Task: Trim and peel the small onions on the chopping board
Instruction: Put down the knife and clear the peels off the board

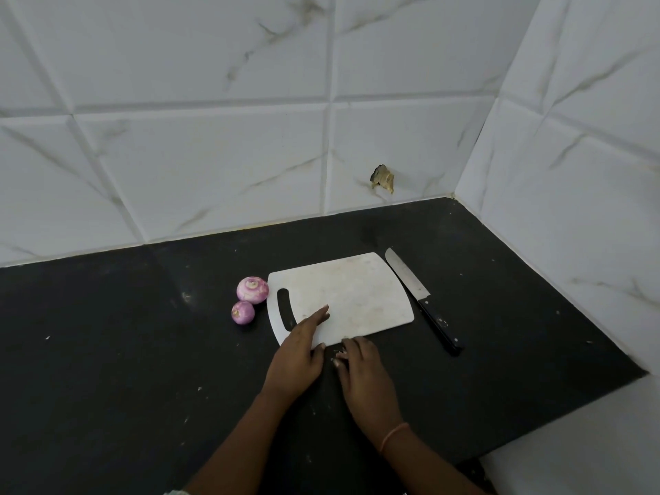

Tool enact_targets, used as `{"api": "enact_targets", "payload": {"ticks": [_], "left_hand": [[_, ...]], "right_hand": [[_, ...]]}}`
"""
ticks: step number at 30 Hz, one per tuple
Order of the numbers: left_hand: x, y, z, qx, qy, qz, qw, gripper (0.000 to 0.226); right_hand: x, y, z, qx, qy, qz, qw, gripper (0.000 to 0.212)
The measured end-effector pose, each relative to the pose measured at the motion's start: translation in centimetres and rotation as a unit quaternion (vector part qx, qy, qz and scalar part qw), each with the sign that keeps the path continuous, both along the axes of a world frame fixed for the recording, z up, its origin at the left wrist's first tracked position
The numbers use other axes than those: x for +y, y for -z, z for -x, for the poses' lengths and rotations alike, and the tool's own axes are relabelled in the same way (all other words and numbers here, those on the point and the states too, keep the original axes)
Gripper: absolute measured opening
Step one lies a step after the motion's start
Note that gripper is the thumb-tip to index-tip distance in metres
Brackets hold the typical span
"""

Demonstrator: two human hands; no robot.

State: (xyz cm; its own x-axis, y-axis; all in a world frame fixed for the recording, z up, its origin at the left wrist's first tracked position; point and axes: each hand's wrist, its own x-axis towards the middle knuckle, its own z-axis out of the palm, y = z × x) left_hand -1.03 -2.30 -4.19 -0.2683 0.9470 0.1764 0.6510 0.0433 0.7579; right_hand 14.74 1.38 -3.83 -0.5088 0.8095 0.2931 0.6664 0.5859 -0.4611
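A white chopping board lies on the black counter with nothing on it. Two purple onions, peeled and trimmed, sit just left of the board: a larger one and a smaller one in front of it. A knife with a black handle lies along the board's right side. My left hand rests flat on the board's near left corner, fingers straight, beside the handle slot. My right hand is at the board's near edge with its fingers curled down onto the counter; whether they hold small scraps is unclear.
The black counter runs back to a white tiled wall, which turns a corner at the right. A chipped spot marks the back wall. Small pale specks lie scattered on the counter. The counter's edge drops off at the lower right.
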Motion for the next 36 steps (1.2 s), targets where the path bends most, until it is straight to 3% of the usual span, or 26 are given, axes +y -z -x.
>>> {"api": "enact_targets", "payload": {"ticks": [5,10,18,21,23,24,25,26,27,29,32,36], "left_hand": [[0.0,0.0,0.1,-0.026,0.011,0.001,1.0,0.068],[-0.3,-0.2,0.3,-0.034,0.006,0.005,0.999,0.069],[-0.8,-1.9,0.1,-0.129,-0.009,-0.026,0.991,0.065],[-1.2,-2.3,-0.3,-0.164,-0.027,-0.055,0.985,0.062],[-1.4,-2.7,-1.0,-0.178,-0.044,-0.079,0.98,0.061],[-1.4,-3.0,-1.4,-0.182,-0.051,-0.084,0.978,0.059],[-1.3,-3.1,-2.0,-0.185,-0.057,-0.084,0.978,0.057],[-1.2,-3.4,-2.6,-0.186,-0.061,-0.084,0.977,0.055],[-1.1,-3.6,-3.4,-0.183,-0.062,-0.084,0.978,0.051],[-0.9,-3.9,-4.6,-0.163,-0.058,-0.075,0.982,0.044],[-0.5,-4.2,-7.2,-0.152,-0.044,-0.056,0.986,0.038],[0.6,-5.6,-13.2,-0.187,0.034,-0.028,0.981,0.03]], "right_hand": [[-0.2,-0.3,0.5,-0.059,-0.092,-0.003,0.994,0.037],[2.1,-1.2,-2.1,-0.071,-0.215,-0.08,0.971,0.04],[4.6,-2.3,-2.8,-0.181,-0.265,-0.076,0.944,0.041],[5.2,-2.8,-3.2,-0.13,-0.181,0.03,0.974,0.031],[5.5,-3.6,-3.6,0.011,-0.058,0.201,0.978,0.02],[5.5,-4.0,-3.8,0.125,0.009,0.296,0.947,0.018],[5.3,-4.3,-4.2,0.246,0.062,0.395,0.883,0.018],[5.1,-4.6,-4.5,0.352,0.1,0.483,0.796,0.017],[5.0,-4.7,-5.0,0.431,0.13,0.545,0.708,0.017],[4.6,-5.0,-5.7,0.509,0.173,0.596,0.597,0.017],[3.9,-5.5,-7.9,0.57,0.196,0.605,0.52,0.024],[2.5,-5.8,-12.7,0.615,0.197,0.589,0.486,0.031]]}}
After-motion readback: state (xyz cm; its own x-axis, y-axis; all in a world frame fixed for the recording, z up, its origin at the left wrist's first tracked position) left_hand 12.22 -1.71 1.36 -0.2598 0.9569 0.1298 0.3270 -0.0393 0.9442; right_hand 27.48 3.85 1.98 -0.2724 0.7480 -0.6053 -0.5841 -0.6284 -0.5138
